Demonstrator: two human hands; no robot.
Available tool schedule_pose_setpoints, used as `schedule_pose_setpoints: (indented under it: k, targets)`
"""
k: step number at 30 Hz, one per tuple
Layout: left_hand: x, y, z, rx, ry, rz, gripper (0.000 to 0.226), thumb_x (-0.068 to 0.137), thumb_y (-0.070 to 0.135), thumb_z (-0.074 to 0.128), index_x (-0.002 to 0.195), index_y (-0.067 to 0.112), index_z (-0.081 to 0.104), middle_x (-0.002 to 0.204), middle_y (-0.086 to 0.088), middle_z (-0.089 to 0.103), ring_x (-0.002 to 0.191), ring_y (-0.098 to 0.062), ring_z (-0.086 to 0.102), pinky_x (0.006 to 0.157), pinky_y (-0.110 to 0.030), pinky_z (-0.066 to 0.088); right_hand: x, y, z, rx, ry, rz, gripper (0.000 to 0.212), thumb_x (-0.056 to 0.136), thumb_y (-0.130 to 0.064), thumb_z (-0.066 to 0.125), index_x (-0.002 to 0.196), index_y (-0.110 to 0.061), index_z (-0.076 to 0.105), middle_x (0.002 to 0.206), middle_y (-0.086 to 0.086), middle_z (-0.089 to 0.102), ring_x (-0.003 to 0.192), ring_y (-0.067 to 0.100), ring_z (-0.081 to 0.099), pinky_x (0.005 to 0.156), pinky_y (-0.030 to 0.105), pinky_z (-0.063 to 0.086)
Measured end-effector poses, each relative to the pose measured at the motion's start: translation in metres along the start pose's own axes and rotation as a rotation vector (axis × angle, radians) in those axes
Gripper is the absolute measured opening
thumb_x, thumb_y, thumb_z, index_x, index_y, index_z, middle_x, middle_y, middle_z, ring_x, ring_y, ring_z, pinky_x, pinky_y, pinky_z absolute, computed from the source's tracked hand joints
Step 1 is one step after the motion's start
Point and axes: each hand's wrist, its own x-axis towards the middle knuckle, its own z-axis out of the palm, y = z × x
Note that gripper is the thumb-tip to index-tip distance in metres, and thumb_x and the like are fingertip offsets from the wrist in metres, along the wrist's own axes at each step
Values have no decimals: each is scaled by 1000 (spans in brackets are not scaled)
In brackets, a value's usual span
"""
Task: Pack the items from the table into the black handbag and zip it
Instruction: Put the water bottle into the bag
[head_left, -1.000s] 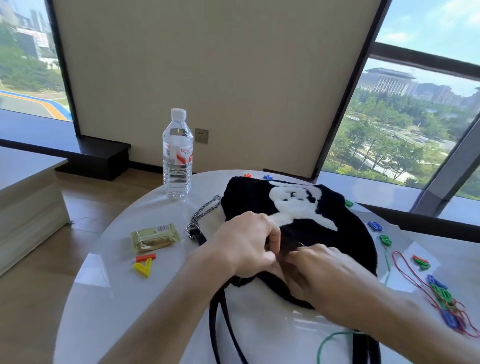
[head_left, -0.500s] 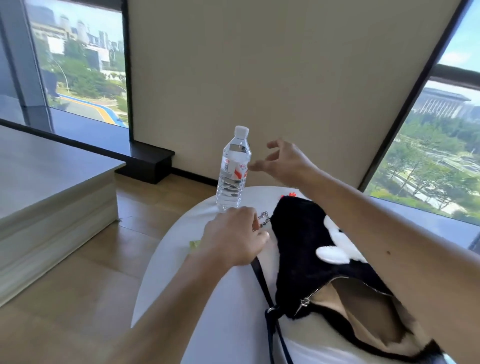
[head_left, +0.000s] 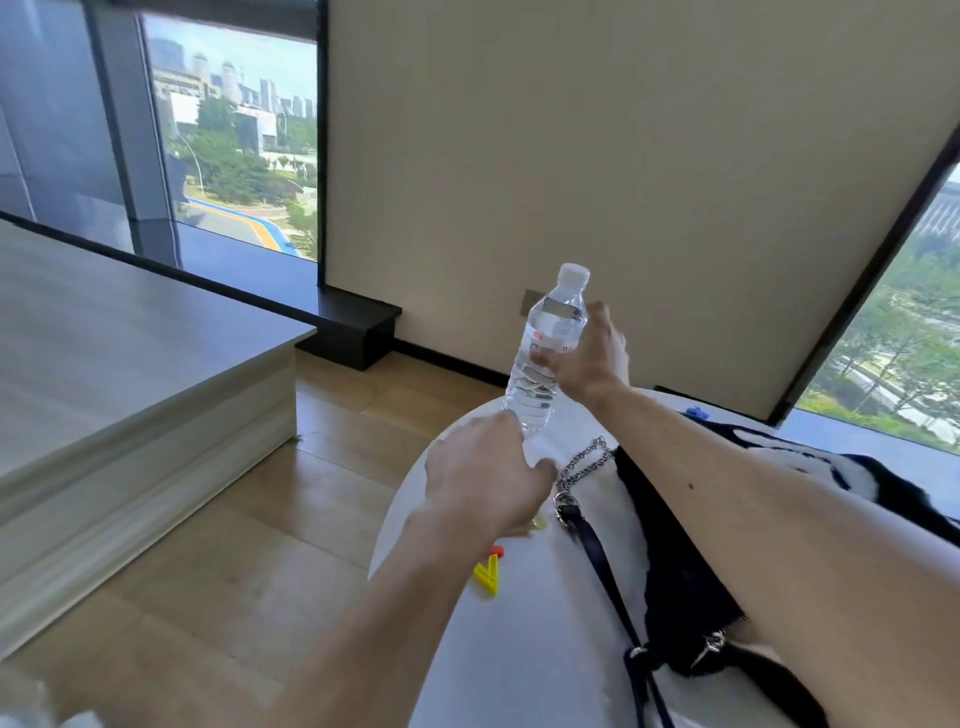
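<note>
The right hand (head_left: 592, 358), merely reaching a moment ago, is now gripping the bottle (head_left: 550, 353), tilting it over the worktop (head_left: 519, 649). The left hand (head_left: 483, 478) is hovering loose-fingered, empty, near the bag (head_left: 675, 545), likely the bottle's next stop.

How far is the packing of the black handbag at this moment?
Done: the handbag looks unzipped near its zipper pull. In hand: the right hand grips the water bottle, tilted. Still to do: the bottle, yellow piece and red piece are not in the bag, which must then be zipped.
</note>
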Motion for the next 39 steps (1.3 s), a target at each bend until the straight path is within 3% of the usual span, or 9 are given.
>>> schedule_pose_setpoints:
  k: [6, 10, 12, 17, 19, 23, 29, 35, 39]
  targets:
    - [-6, 33, -9, -110, 17, 46, 37, 86, 48, 64, 110, 22, 53, 113, 3, 56, 108, -20, 51, 82, -32, 41, -30, -10, -80, 85, 93, -199, 65, 68, -34, 90, 116, -20, 48, 105, -4, 67, 104, 28, 64, 87, 41, 52]
    - [-27, 74, -3, -228, -92, 337, 6, 92, 27, 61, 89, 27, 56, 102, 6, 56, 96, -17, 55, 81, -30, 45, -61, -13, -179, 234, 191, -260, 70, 62, -35, 92, 117, -20, 51, 99, -3, 69, 87, 23, 73, 75, 47, 60]
    - [-42, 95, 3, -197, -167, 498, 14, 92, 20, 59, 84, 31, 58, 99, 8, 53, 93, -16, 56, 83, -31, 47, -82, -4, -227, 307, 205, -267, 72, 61, -34, 92, 118, -21, 51, 106, 8, 71, 86, 25, 75, 71, 52, 62]
    - [-71, 123, 34, -145, -379, 757, 13, 94, 30, 62, 94, 35, 74, 109, 12, 49, 101, -2, 47, 90, -15, 38, -149, 26, -307, 256, 274, -292, 79, 60, -40, 91, 125, -20, 52, 106, 5, 74, 87, 24, 74, 69, 54, 62]
    - [-76, 123, 52, 3, -384, 757, 17, 94, 36, 60, 103, 34, 75, 114, 9, 45, 107, -8, 45, 94, -27, 43, -173, 41, -324, 216, 299, -315, 71, 61, -41, 90, 121, -27, 53, 104, -1, 74, 92, 21, 74, 77, 53, 61]
    - [-78, 122, 81, 370, -221, 610, 35, 97, 47, 47, 124, 29, 61, 120, 2, 47, 113, -21, 46, 79, -34, 38, -213, 66, -334, 285, 297, -335, 65, 63, -40, 88, 118, -43, 53, 104, -12, 75, 102, 12, 73, 92, 46, 57]
    - [-73, 129, 79, 143, 103, 508, 35, 90, 37, 63, 123, 25, 61, 109, 5, 59, 102, -20, 56, 84, -34, 45, -251, 94, -298, 415, 170, -352, 67, 66, -24, 91, 119, -39, 53, 119, -5, 69, 113, 18, 68, 72, 31, 63]
    - [-74, 136, 71, 23, 135, 583, 64, 78, 13, 64, 139, 17, 49, 120, 3, 51, 105, -22, 50, 89, -38, 43, -249, 124, -253, 196, 113, -431, 68, 73, -31, 82, 131, -43, 47, 121, -29, 62, 107, -7, 64, 78, 11, 55]
    - [-74, 134, 69, -104, 83, 646, 69, 74, 1, 62, 141, 12, 48, 121, 1, 47, 101, -22, 46, 90, -39, 44, -222, 148, -240, -213, 165, -523, 75, 76, -23, 85, 138, -24, 43, 128, -7, 62, 112, 5, 58, 88, 21, 49]
